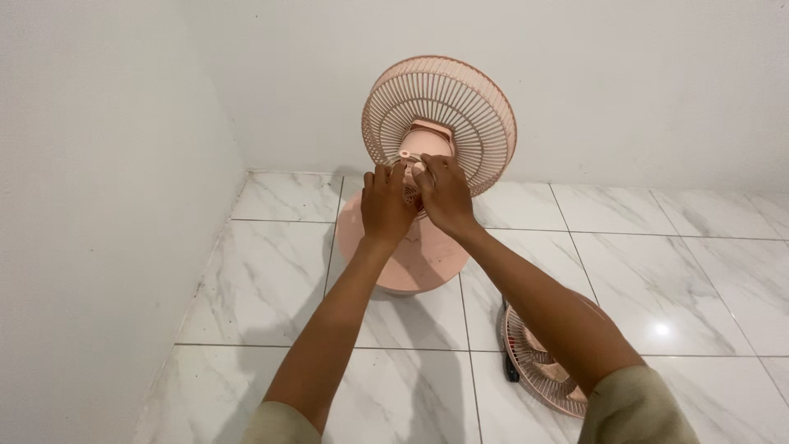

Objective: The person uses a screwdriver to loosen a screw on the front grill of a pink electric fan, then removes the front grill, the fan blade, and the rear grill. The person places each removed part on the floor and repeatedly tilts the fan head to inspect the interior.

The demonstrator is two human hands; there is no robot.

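A pink pedestal fan (427,164) stands on the white marble-tiled floor (271,279) near the corner of 2 plain white walls (99,205). Its round base (415,263) sits flat on the tiles, and its rear grille (468,107) is mounted and tilted toward the camera, with no front guard on it. Both hands meet at the hub (417,154) in the middle of that grille. The left hand (385,205) has its fingers curled against the lower left of the hub; the right hand (448,193) has its fingertips pinched on a small part at the hub's centre, though exactly what they grip is hidden behind the knuckles. A second pink grille (538,366) lies flat on the floor by the right forearm, with what looks like a dark object (509,353) just beside its left edge.

The fan looks like light moulded plastic. The thin grille ribs would likely flex or snap under pressure, so the solid hub and motor housing seem the safer places to hold; the broad base probably keeps it steady.
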